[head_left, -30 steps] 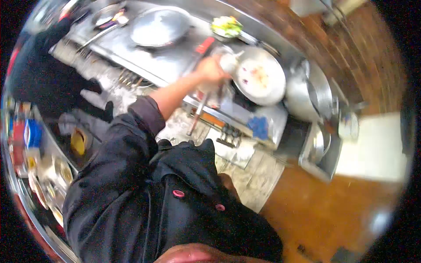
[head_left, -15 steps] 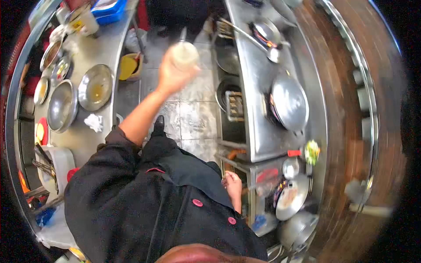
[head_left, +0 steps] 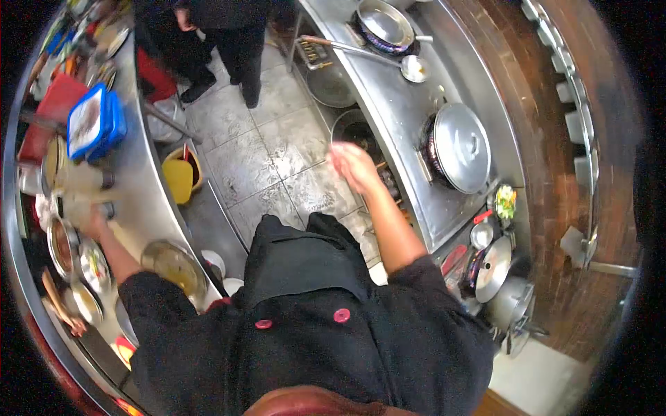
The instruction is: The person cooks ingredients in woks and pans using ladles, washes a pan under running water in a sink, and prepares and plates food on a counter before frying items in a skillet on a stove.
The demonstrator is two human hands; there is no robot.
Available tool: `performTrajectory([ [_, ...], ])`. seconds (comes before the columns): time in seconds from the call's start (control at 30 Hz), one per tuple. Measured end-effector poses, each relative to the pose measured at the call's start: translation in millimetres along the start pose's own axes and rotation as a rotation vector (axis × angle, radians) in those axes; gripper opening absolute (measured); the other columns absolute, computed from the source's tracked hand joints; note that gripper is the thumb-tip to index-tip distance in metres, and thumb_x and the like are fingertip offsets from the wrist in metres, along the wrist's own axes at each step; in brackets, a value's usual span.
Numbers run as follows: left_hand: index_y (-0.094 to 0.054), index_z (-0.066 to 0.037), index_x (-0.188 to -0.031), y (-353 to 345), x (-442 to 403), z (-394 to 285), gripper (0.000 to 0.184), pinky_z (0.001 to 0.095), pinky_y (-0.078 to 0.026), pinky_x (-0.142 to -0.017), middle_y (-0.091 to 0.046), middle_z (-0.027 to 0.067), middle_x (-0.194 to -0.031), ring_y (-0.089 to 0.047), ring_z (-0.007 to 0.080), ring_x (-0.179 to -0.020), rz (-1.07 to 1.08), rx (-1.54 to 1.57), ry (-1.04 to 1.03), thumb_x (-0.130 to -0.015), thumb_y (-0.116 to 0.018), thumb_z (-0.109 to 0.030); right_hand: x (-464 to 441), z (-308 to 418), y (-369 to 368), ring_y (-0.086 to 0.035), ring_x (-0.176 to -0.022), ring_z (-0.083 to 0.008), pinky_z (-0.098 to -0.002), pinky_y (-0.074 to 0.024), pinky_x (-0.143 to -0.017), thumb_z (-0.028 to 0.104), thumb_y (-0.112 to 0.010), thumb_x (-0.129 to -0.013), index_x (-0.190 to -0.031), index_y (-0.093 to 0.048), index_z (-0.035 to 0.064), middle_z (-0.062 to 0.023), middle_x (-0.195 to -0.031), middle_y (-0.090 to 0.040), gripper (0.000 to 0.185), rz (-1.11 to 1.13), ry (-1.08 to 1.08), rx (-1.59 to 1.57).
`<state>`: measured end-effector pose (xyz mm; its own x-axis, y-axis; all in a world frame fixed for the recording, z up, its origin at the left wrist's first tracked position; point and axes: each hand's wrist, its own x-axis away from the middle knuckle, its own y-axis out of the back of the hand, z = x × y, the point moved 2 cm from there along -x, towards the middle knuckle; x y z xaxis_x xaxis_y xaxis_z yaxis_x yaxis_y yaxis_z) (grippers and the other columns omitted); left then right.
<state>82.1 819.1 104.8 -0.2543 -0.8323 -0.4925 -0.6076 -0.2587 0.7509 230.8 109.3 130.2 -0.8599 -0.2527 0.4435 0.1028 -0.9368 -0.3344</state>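
Observation:
Stretched over the counter on the left, my left hand (head_left: 95, 216) is smeared by motion beside a blurred pale container (head_left: 75, 191). Its fingers do not show clearly, nor whether they grip the container. Just below that hand are a pan of reddish-brown food (head_left: 64, 246) and a metal bowl of mixed vegetables (head_left: 94, 267). A wide metal bowl (head_left: 173, 267) stands near my left forearm. My right hand (head_left: 352, 168) hangs above the floor beside the stove's front edge, slightly blurred, fingers loosely extended with nothing seen in them.
On the stove are a lidded wok (head_left: 461, 147), a ladle (head_left: 414, 68) and another covered pan (head_left: 380, 28). A blue-rimmed tub (head_left: 94, 126) sits on the left counter, with a yellow-topped bin (head_left: 178, 180) beneath. A person (head_left: 236, 52) stands ahead; another person's hand (head_left: 71, 320) shows far left.
My left hand, which held a round container of creamy stuff over the aisle, has swung left to the counter. My right hand has risen forward beside the stove. The view has turned.

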Motion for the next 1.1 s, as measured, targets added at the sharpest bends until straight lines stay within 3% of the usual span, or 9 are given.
performTrajectory([
  [0.03,-0.056,0.005,-0.108,-29,-9,35,0.061,0.0406,-0.045,-0.086,-0.059,0.0186,-0.108,-0.057,0.0309,-0.096,0.058,0.496,0.114,-0.063,-0.078,-0.03,-34,16,-4,-0.056,-0.062,-0.0148,-0.0256,-0.0443,-0.049,0.021,-0.056,-0.086,-0.097,-0.053,0.0028,-0.0079,-0.078,-0.059,0.022,-0.006,0.013,-0.107],
  [0.13,-0.053,0.007,-0.11,11,27,-14,0.065,0.0394,-0.044,-0.087,-0.058,0.0158,-0.11,-0.057,0.0293,-0.096,0.059,0.203,0.069,-0.062,-0.079,-0.028,-162,33,8,-0.058,-0.081,-0.0246,-0.0357,-0.0481,-0.068,0.032,-0.05,-0.087,-0.107,-0.048,0.0023,-0.016,-0.096,-0.057,0.036,-0.002,0.0,-0.374],
  [0.17,-0.041,0.009,-0.12,-2,29,7,0.079,0.0396,-0.044,-0.088,-0.054,0.0185,-0.116,-0.055,0.0296,-0.101,0.133,0.937,0.219,-0.062,-0.079,-0.029,-206,35,9,-0.054,-0.093,-0.0279,-0.0392,-0.0458,-0.077,0.036,-0.051,-0.086,-0.108,-0.046,0.0023,-0.0205,-0.107,-0.053,0.041,-0.003,0.009,-0.471],
  [0.2,-0.03,0.008,-0.126,63,75,-89,0.086,0.0394,-0.043,-0.088,-0.05,0.0221,-0.117,-0.052,0.0286,-0.105,0.052,0.008,0.191,-0.065,-0.077,-0.029,-246,39,6,-0.055,-0.09,-0.032,-0.0415,-0.0464,-0.075,0.033,-0.054,-0.084,-0.106,-0.047,0.0047,-0.0186,-0.106,-0.053,0.037,-0.042,-0.037,-0.593],
  [0.27,-0.028,0.004,-0.129,42,103,-73,0.076,0.0374,-0.044,-0.083,-0.049,0.0198,-0.113,-0.054,0.0263,-0.094,-0.03,0.474,-0.272,-0.072,-0.071,-0.021,-327,42,4,-0.052,-0.096,-0.0328,-0.0442,-0.0427,-0.083,0.035,-0.055,-0.082,-0.104,-0.047,0.0048,-0.0197,-0.11,-0.05,0.038,-0.03,-0.018,-0.721],
  [0.47,-0.028,-0.001,-0.131,48,198,-262,0.07,0.0295,-0.042,-0.079,-0.047,0.0082,-0.105,-0.046,0.0168,-0.085,0.641,0.333,-0.272,-0.072,-0.066,-0.007,-434,74,20,-0.052,-0.093,-0.0298,-0.0483,-0.0399,-0.085,0.032,-0.056,-0.081,-0.093,-0.048,0.0056,-0.0155,-0.098,-0.054,0.03,-0.219,0.103,-1.241],
  [0.67,-0.041,0.0,-0.122,-13,245,-408,0.054,0.0263,-0.043,-0.077,-0.052,0.0049,-0.098,-0.048,0.0127,-0.083,1.088,0.464,-0.461,-0.073,-0.065,-0.004,-289,55,53,-0.054,-0.063,-0.0184,-0.0301,-0.0464,-0.057,0.016,-0.054,-0.081,-0.072,-0.051,0.0056,-0.0061,-0.066,-0.054,0.014,-0.026,0.158,-0.981],
  [0.8,-0.051,0.001,-0.109,-101,268,-473,0.043,0.0317,-0.043,-0.08,-0.057,0.0127,-0.095,-0.054,0.0213,-0.082,1.27,0.573,-0.675,-0.073,-0.067,-0.013,-189,20,94,-0.053,-0.043,-0.0154,-0.0282,-0.0449,-0.04,0.011,-0.054,-0.083,-0.074,-0.047,0.0031,-0.0075,-0.058,-0.053,0.014,-0.744,0.042,-0.129],
  [1.1,-0.062,0.0,-0.096,-241,330,-772,0.034,0.0291,-0.046,-0.062,-0.062,0.0103,-0.07,-0.058,0.018,-0.065,1.34,0.865,-1.107,-0.077,-0.064,-0.029,-170,162,116,-0.059,-0.069,-0.0383,-0.0426,-0.0466,-0.063,0.024,-0.054,-0.082,-0.129,-0.039,0.0109,-0.0208,-0.075,-0.061,0.051,-1.188,0.046,0.998],
])
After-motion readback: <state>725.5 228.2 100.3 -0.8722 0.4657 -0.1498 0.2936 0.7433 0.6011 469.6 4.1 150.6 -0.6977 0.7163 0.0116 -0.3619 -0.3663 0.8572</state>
